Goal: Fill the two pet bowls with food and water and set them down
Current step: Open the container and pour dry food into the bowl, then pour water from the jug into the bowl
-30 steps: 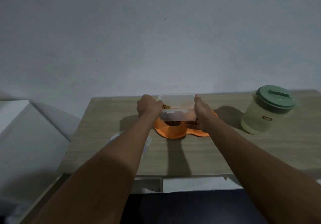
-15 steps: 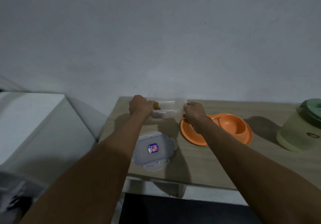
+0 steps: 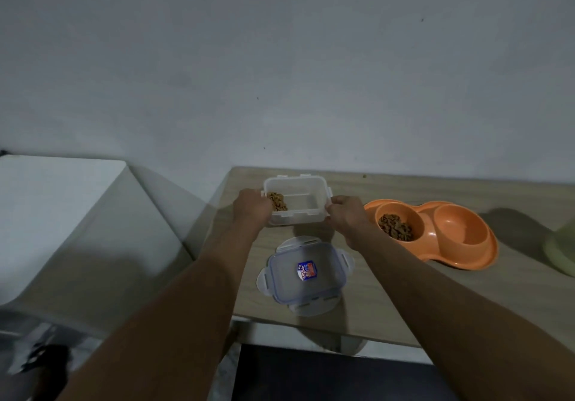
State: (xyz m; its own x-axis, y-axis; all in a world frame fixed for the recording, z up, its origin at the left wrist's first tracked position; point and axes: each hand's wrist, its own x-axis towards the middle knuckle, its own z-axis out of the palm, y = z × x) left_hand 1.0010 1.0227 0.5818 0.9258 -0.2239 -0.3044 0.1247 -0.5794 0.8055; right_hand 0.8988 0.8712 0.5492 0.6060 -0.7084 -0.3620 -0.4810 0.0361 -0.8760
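While the clear lid (image 3: 306,273) is lying flat near the front edge of the table (image 3: 389,301), sticker facing up, the open clear container (image 3: 295,201) is sitting just beyond it, a small kibble heap (image 3: 278,201) lying against its left wall. Right of it, the orange double bowl (image 3: 435,236) is resting on the table, its left well holding brown pellets (image 3: 396,228). Left hand (image 3: 252,208) is gripping the container's left side, fingers curling around it; right hand (image 3: 347,217) is pinching its right rim. Both forearms are reaching forward, nearly straight.
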